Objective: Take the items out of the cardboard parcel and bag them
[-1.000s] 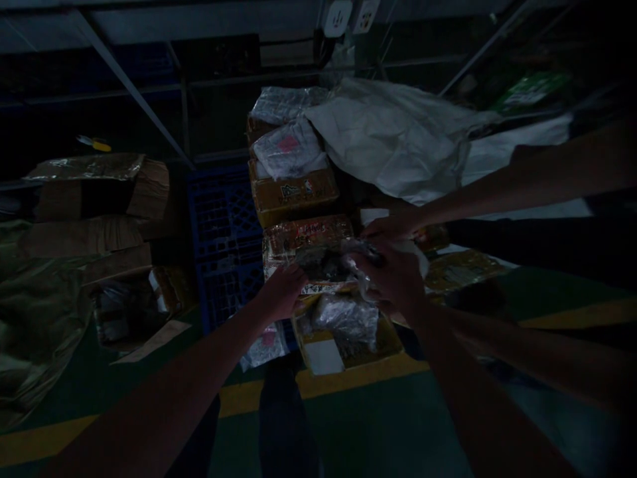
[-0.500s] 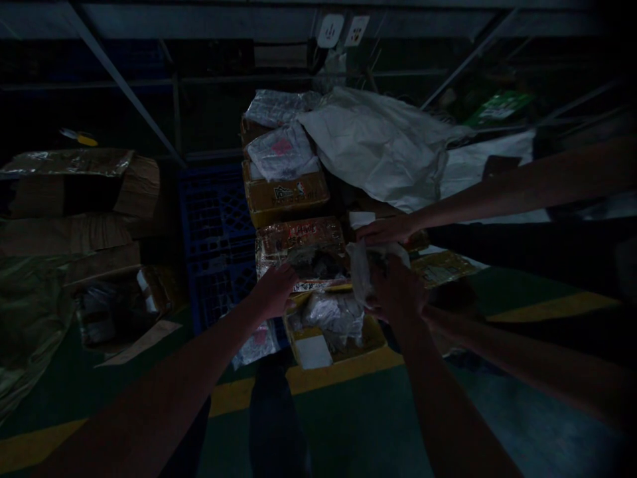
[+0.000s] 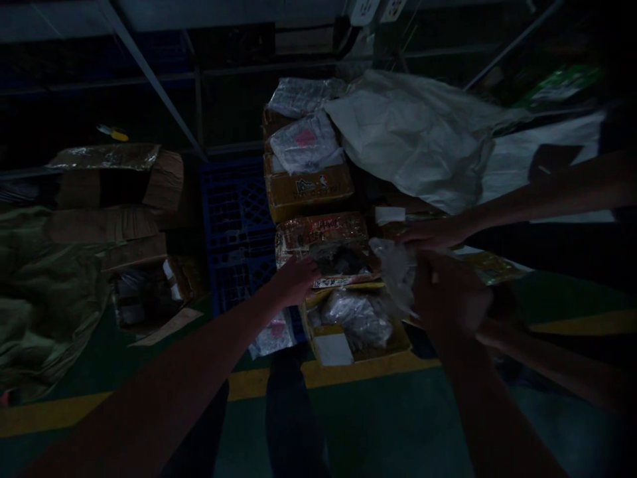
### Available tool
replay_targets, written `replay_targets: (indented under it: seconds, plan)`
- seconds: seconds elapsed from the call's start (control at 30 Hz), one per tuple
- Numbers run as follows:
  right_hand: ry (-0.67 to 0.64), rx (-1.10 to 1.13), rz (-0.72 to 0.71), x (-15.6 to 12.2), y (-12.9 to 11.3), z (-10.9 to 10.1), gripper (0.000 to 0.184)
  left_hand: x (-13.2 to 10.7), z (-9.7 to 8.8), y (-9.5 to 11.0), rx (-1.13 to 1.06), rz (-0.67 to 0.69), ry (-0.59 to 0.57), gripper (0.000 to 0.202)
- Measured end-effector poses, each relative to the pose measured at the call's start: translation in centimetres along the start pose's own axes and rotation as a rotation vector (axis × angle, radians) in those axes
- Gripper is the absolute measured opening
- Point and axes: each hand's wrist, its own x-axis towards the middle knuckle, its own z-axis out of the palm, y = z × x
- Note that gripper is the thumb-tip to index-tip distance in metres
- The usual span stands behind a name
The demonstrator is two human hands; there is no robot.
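Right hand (image 3: 450, 292) grips a clear plastic bag (image 3: 395, 272), left hand (image 3: 296, 280) rests fingers-down on the taped parcel (image 3: 323, 242); surrounding parcels remain unsorted.

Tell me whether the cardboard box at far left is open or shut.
Open: the cardboard box lies on its side with its dark mouth facing the camera and a flap folded out to the right.

One view only, from the head; it looks forward and steeply down, over both forearms, onto a row of parcels (image 3: 318, 242) on the floor (image 3: 373, 418); close range, the left hand (image 3: 296, 282) and right hand (image 3: 450, 295) near mid-frame; the top edge takes in dim shelving (image 3: 149, 73); a co-worker's arm (image 3: 522, 202) enters from the right; the light is low and the edges fall dark.
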Motion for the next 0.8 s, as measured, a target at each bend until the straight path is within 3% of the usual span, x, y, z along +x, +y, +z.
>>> replay_targets:
  seconds: [0.07,0.1,0.17,0.23,0.3,0.37,0.5,0.6,0.7,0.8]
  plan:
    - [-0.102,0.082,-0.182,0.7,-2.7,1.1,0.045,0.3,0.0,0.0,-0.004,0.008,0.002,0.033]
    - [-0.267,0.078,-0.263,1.3,-4.1,2.4,0.043,0.5,0.0,0.0,-0.008,0.005,0.002,0.033]
    - [-0.662,-0.048,-0.361,3.3,-6.4,6.2,0.04,0.9,0.1,0.2,-0.014,-0.012,-0.001,0.037]
    - [-0.786,-0.147,-0.327,5.4,-7.9,10.5,0.027,1.4,0.0,0.3,-0.018,-0.017,-0.003,0.04]
    - [-0.769,-0.177,-0.276,7.0,-8.4,13.9,0.024,1.8,0.0,0.2,-0.016,0.01,-0.008,0.038]
    - [-0.716,-0.163,-0.253,7.4,-8.0,16.0,0.034,2.0,0.1,0.0,-0.003,0.048,-0.013,0.038]
    - [-0.595,-0.063,-0.282,5.1,-6.0,17.6,0.034,2.2,1.4,0.4,0.001,-0.002,0.001,0.039]
    - [-0.49,0.117,-0.437,2.9,-4.4,18.5,0.041,2.3,2.6,1.0,-0.001,-0.054,0.022,0.038]
    - [-0.503,0.125,-0.6,2.4,-3.7,19.8,0.058,2.8,3.1,1.1,0.017,-0.052,0.017,0.034]
    - [-0.547,0.012,-0.62,3.3,-3.8,20.9,0.05,3.4,3.0,0.7,0.04,-0.034,-0.011,0.031]
